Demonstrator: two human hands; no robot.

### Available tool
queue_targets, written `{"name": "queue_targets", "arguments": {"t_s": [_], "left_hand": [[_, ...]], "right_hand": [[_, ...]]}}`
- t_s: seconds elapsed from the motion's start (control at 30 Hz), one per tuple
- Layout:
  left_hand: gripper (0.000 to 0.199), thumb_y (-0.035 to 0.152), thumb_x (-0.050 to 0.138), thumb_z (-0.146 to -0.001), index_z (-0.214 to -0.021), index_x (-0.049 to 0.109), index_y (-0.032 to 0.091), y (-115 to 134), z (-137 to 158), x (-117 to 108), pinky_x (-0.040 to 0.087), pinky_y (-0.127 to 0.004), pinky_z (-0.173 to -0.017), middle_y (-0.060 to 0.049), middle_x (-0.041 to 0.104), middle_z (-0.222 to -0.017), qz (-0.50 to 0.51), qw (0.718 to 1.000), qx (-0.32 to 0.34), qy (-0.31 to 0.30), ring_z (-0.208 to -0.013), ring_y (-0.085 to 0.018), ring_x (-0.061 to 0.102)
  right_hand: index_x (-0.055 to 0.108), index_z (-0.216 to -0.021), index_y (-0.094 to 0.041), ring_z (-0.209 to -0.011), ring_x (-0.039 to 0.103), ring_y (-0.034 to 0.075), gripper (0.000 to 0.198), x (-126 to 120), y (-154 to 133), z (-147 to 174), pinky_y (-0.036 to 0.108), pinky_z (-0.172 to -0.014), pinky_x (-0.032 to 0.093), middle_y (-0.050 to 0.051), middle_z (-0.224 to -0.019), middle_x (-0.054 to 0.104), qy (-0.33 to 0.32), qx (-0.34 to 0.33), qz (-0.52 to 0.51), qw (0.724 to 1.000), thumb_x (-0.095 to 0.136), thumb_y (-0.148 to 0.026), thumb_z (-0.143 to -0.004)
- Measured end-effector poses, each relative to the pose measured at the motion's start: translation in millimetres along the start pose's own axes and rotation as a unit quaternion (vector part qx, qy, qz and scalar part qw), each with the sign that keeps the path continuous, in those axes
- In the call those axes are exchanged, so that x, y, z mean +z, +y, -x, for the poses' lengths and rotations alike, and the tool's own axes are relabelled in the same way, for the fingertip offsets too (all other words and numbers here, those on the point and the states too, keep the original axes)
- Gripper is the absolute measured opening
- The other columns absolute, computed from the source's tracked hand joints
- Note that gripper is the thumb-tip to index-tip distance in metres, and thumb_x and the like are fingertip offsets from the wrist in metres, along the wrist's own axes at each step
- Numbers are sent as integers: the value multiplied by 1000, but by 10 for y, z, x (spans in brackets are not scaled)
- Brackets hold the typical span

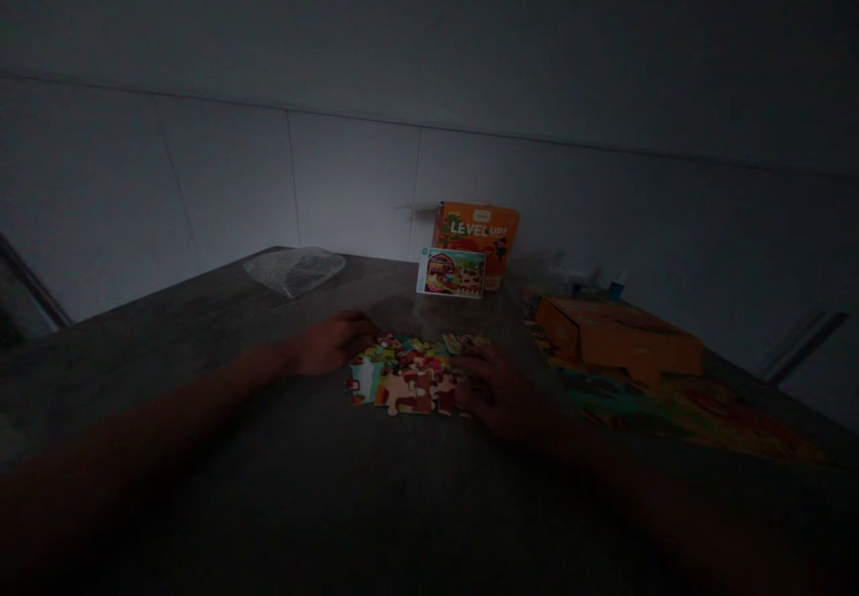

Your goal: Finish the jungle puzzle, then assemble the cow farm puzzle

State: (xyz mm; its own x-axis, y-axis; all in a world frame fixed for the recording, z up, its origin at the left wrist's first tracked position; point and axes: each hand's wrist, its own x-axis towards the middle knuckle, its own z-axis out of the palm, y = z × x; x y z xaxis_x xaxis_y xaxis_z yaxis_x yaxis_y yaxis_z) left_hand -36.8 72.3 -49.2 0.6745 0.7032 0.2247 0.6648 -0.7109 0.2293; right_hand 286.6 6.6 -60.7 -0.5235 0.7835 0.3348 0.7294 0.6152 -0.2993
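A heap of jigsaw puzzle pieces (412, 379) lies on the grey table between my two hands, several of them overlapping, with brown, pink, green and pale blue print. My left hand (334, 343) rests at the upper left edge of the heap, fingers bent loosely over the nearest pieces. On the other side my right hand (495, 390) lies with its fingers apart, touching the pieces at the right edge. Neither hand has a piece visibly lifted. The light is dim, and the undersides of the fingers are hidden.
A picture card of a farm scene (451, 274) leans on an upright orange box (478, 225) by the wall. A crumpled clear plastic bag (295, 269) lies back left. At right, an open orange box (624, 336) sits on a colourful printed sheet (671, 412).
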Motion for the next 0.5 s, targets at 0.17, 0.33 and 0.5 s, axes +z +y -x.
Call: {"name": "queue_targets", "arguments": {"t_s": [0.17,0.33,0.5], "left_hand": [[59,54,23,-104,-148,40,19,298,-4,138,33,-48,-114,-16,43,-151,-38,997,11,-71,-140,-32,40],[71,62,19,-101,-156,22,18,435,18,189,19,-63,-115,-21,15,-162,-64,991,-34,-111,-150,-38,12],[73,65,25,-99,-158,14,24,522,-9,175,12,-68,-114,-18,7,-164,-66,991,6,-120,-151,-39,3]], "right_hand": [[46,-147,-11,-145,27,35,62,36,-156,57,54,-118,23,20,-156,35,-99,-24,49,994,44,-49,-98],[23,-158,-19,-150,10,39,71,3,-258,91,66,-117,12,12,-163,15,-185,-27,22,982,31,-60,-100],[16,-158,-22,-150,7,39,78,-42,-264,93,66,-118,7,9,-164,11,-211,-41,7,977,32,-67,-97]]}}
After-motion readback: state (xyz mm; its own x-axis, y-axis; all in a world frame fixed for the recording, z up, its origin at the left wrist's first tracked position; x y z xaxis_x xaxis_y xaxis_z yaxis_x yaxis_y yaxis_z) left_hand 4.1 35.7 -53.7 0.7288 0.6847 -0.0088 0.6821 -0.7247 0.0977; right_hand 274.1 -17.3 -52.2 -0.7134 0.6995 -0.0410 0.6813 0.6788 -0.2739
